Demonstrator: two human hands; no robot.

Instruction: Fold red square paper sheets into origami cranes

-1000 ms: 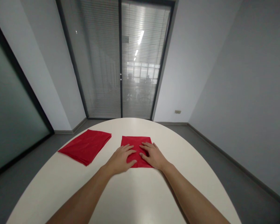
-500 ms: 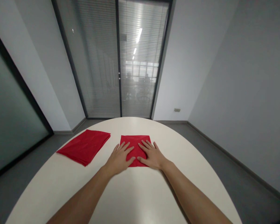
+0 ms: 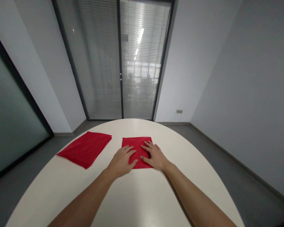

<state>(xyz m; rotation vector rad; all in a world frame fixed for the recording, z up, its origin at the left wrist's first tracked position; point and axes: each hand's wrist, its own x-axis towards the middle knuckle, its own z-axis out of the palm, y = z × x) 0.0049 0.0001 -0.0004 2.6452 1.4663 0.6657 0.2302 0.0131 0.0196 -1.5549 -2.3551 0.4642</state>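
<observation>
A red square of thin, soft sheet, cloth or paper napkin I cannot tell, lies flat in front of me. On its left side rests my left hand, palm down with the fingers apart. My right hand lies over the right side, fingers spread and slightly bent. Both hands cover the square's side edges in part, while its far edge and the middle show between them. Farther left is a stack of larger red sheets with layered edges, touched by neither hand.
Everything lies on a round white table, whose curved edge runs around the far side. Beyond it stand a glass partition with blinds and pale walls with a socket.
Both hands have stayed on the red square. Their fingers have drawn in and bent slightly, and the right hand has shifted a little. The stack at left has not moved.
</observation>
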